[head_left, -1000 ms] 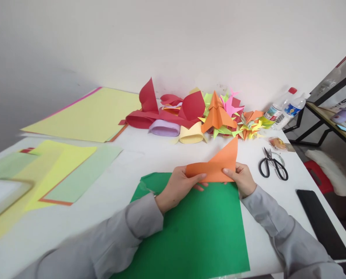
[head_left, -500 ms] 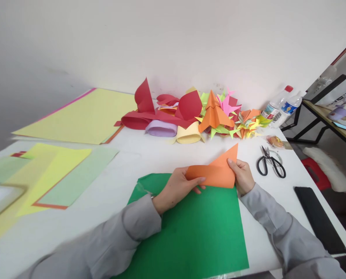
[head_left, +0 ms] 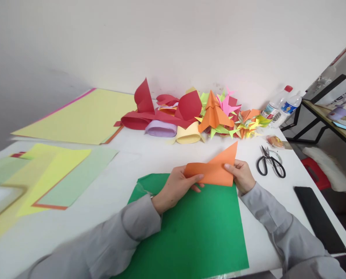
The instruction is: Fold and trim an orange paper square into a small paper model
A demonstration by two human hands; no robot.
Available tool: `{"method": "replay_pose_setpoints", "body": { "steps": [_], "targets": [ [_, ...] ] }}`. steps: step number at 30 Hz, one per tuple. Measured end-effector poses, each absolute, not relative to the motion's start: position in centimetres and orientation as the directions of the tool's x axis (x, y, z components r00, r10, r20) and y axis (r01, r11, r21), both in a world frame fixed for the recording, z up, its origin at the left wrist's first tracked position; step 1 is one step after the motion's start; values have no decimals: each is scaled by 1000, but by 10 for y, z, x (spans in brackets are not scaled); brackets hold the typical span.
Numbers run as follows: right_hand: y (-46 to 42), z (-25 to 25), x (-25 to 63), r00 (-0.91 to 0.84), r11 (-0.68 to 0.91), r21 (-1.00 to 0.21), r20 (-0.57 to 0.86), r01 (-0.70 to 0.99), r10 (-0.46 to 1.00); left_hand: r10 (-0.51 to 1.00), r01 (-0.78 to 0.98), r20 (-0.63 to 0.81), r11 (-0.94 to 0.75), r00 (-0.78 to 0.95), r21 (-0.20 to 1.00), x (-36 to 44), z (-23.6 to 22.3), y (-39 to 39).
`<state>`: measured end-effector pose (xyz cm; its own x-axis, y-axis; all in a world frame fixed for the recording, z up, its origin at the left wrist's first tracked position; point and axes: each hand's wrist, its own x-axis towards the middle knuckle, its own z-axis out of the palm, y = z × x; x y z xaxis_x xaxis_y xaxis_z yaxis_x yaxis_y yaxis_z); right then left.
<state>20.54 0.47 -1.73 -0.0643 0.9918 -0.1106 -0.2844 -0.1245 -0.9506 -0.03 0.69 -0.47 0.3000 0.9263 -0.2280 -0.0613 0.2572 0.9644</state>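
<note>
An orange sheet of paper (head_left: 218,172), partly folded over with one pointed corner sticking up at the right, is held between both hands. My left hand (head_left: 177,185) pinches its left end, thumb in front and fingers behind. At the right edge my right hand (head_left: 242,175) grips it, the thumb pressed on the front face and the other fingers mostly hidden behind. Beneath the hands a large green sheet (head_left: 202,232) lies on the white table (head_left: 83,232). The orange paper is raised over the green sheet's far edge.
Folded paper pieces, including a red one (head_left: 144,100) and an orange one (head_left: 215,116), crowd the back. Two bottles (head_left: 286,108) stand by the wall. Black-handled scissors (head_left: 270,162) and a black flat object (head_left: 319,219) lie right. Yellow sheets (head_left: 74,116) lie left.
The orange paper has shifted slightly left and up. My right thumb sits a little farther left and lower on it. My left hand keeps its hold.
</note>
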Motion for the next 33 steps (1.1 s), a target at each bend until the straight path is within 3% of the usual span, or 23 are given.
{"method": "replay_pose_setpoints", "body": {
  "steps": [14, 27, 33],
  "targets": [
    [4, -18, 204, -42, -116, -961, -109, -252, 993, 936, -123, -230, 270, 268, 955, 0, -3, 5],
    [2, -18, 203, -18, -100, -973, -98, -210, 995, 916, -52, -258, 287, 307, 956, 0, -1, 5],
    [3, -21, 206, -67, -79, -958, -63, -277, 996, 908, -182, -299, 360, 293, 915, -3, -3, 10]
  ]
}}
